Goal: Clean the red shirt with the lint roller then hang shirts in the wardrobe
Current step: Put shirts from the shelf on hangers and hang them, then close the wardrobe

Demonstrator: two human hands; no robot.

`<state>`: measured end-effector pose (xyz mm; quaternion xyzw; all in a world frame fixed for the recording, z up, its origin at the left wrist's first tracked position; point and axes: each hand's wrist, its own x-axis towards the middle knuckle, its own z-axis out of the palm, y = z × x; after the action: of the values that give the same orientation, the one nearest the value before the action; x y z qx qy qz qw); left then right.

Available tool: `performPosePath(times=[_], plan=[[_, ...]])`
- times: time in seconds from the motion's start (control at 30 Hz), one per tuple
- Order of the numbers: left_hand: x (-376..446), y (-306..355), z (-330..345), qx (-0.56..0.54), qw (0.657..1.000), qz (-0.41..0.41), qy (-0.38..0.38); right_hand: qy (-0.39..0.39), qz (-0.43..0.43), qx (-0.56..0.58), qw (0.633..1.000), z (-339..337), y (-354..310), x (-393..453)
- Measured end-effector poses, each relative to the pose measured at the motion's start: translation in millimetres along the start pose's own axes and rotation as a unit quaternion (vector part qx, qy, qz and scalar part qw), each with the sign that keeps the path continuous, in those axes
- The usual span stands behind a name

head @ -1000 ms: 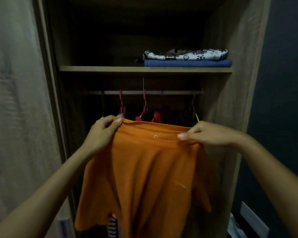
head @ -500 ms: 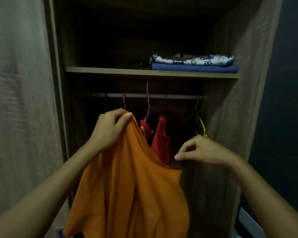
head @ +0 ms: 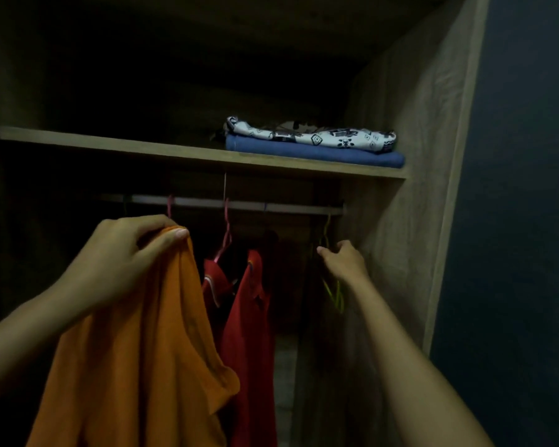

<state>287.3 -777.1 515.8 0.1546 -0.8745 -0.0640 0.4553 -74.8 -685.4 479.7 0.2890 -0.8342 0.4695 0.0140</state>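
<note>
The left hand [head: 126, 262] pinches the orange shirt [head: 136, 366] below the rail [head: 233, 206]; the red shirt [head: 249, 317] hangs from that rail on a pink hanger [head: 225, 235]; the right hand [head: 344, 261] curls around a yellow-green hanger [head: 331, 285] at the rail's right end

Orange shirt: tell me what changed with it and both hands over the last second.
The right hand let go of the orange shirt and reached right, into the wardrobe, to the yellow-green hanger; whether it grips it yet is unclear. The shirt, formerly spread between both hands, now hangs bunched from the left hand, which still pinches its top edge. The red shirt and folded clothes stayed put.
</note>
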Motion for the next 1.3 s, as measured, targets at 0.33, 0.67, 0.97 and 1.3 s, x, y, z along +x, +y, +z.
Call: performPosePath(times=[0.33, 0.67, 0.97, 1.3], plan=[[18, -50, 21, 0.054, 0.995, -0.050, 0.064, -0.024, -0.058, 0.138, 0.989, 49, -8, 86], [26, -53, 27, 0.073, 0.992, -0.065, 0.079, -0.042, -0.101, 0.237, 0.965, 75, -13, 115], [27, -37, 25, 0.044, 0.993, -0.100, 0.040, 0.028, -0.222, 0.158, 0.962, 22, -64, 39], [8, -51, 4, 0.020, 0.992, -0.123, -0.020, -0.087, -0.140, 0.383, 0.909, 22, -77, -77]])
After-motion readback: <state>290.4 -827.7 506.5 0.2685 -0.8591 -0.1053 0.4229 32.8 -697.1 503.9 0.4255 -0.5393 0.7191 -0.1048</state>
